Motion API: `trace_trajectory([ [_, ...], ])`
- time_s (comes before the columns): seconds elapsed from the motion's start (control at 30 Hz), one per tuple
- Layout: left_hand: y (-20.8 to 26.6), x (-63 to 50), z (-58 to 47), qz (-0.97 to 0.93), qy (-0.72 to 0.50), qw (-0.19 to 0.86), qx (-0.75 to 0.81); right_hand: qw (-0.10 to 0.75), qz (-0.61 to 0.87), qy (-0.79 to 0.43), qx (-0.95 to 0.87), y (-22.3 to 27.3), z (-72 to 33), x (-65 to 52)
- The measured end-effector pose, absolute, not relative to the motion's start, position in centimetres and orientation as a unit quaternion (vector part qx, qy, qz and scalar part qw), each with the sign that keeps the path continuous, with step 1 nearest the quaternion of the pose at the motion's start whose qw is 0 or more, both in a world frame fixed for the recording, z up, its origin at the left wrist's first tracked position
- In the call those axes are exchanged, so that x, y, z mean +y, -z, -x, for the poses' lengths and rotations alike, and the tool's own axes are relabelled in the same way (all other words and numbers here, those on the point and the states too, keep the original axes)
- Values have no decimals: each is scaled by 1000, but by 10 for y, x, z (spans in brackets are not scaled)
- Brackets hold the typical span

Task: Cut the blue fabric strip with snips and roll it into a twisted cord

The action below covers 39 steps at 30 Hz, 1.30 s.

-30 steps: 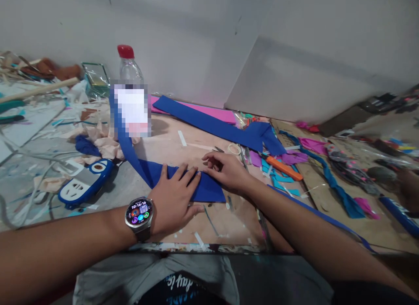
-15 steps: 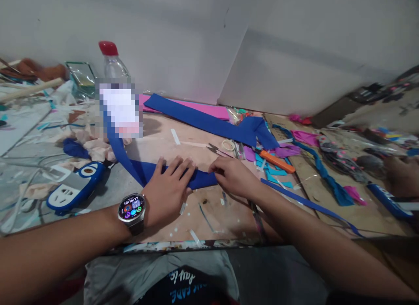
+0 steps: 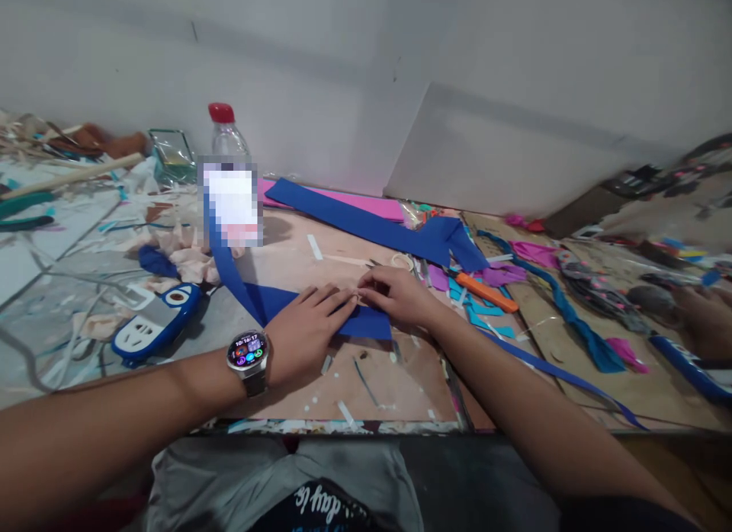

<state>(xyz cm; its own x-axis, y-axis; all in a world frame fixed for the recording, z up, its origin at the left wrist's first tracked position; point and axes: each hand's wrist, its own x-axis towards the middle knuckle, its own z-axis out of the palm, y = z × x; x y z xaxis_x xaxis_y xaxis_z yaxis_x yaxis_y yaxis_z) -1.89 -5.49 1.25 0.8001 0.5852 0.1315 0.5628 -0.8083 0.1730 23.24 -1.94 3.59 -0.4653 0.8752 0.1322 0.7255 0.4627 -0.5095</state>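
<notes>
A blue fabric strip point(image 3: 369, 325) lies across the board in front of me, its far part rising leftward beside a pixelated phone-like block point(image 3: 230, 204). My left hand point(image 3: 309, 322), wearing a watch point(image 3: 247, 353), rests flat on the strip with fingers stretched out. The fingers of my right hand point(image 3: 394, 292) are pinched at the strip's upper edge, close against my left fingertips. Behind my right hand, scissor tips point(image 3: 373, 264) peek out, partly hidden. An orange-handled cutter point(image 3: 486, 290) lies to the right among turquoise and purple scraps.
A longer folded blue strip point(image 3: 354, 223) lies over pink fabric point(image 3: 377, 206) near the wall. At left are a red-capped bottle point(image 3: 229, 139), a blue-and-white power socket point(image 3: 157, 326) with cables, and crumpled scraps. Another person's hand point(image 3: 706, 318) shows at the far right.
My right hand has shifted from the strip's right end to its upper edge, meeting my left fingertips. The strip's right end now lies uncovered. The view has tilted slightly.
</notes>
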Motion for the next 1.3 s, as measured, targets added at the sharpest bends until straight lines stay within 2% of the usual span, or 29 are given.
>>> trace_trajectory([
  [0.17, -14, -53, 18, -926, -120, 64, 351, 174, 472, -197, -842, -38, -241, -26],
  [0.3, -17, -54, 18, -916, -147, 66, 367, 147, 508, -267, -805, -40, -239, -31],
  [0.6, -20, -59, 15, -921, -151, 109, 343, 289, 520, -465, -656, -28, -231, -36],
  [0.73, -16, -60, 14, -929, -145, 123, 318, 321, 550, -388, -667, -26, -229, -33],
  [0.93, -15, -61, 16, -938, -100, 124, 307, 243, 615, -233, -713, -27, -233, -31],
  [1.1, -15, -63, 17, -935, -87, 110, 327, 226, 623, -193, -724, -29, -234, -29],
  [1.3, -16, -64, 18, -931, -79, 91, 345, 243, 623, -177, -722, -30, -231, -32],
])
